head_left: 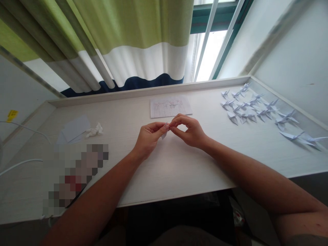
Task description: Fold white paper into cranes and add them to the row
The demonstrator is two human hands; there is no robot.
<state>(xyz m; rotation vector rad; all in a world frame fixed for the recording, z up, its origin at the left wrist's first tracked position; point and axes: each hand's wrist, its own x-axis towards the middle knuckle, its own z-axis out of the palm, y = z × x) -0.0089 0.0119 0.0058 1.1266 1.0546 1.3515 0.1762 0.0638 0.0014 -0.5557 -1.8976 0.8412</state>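
Note:
Above the middle of the white desk, my left hand (151,137) pinches a small folded piece of white paper (164,135) between thumb and forefinger. My right hand (188,130) meets it from the right, thumb and forefinger pinched together at the paper's upper end. Most of the paper is hidden behind the fingers, so its folded shape cannot be made out. Several folded paper cranes (252,106) stand in loose rows at the right of the desk, beyond my right hand.
A printed sheet or booklet (170,106) lies behind my hands. At left are loose white paper sheets (76,128), a crumpled tissue (94,130), white cables (23,163) and a blurred-out object (79,174). A raised rim (143,91) edges the desk below the curtain (143,41).

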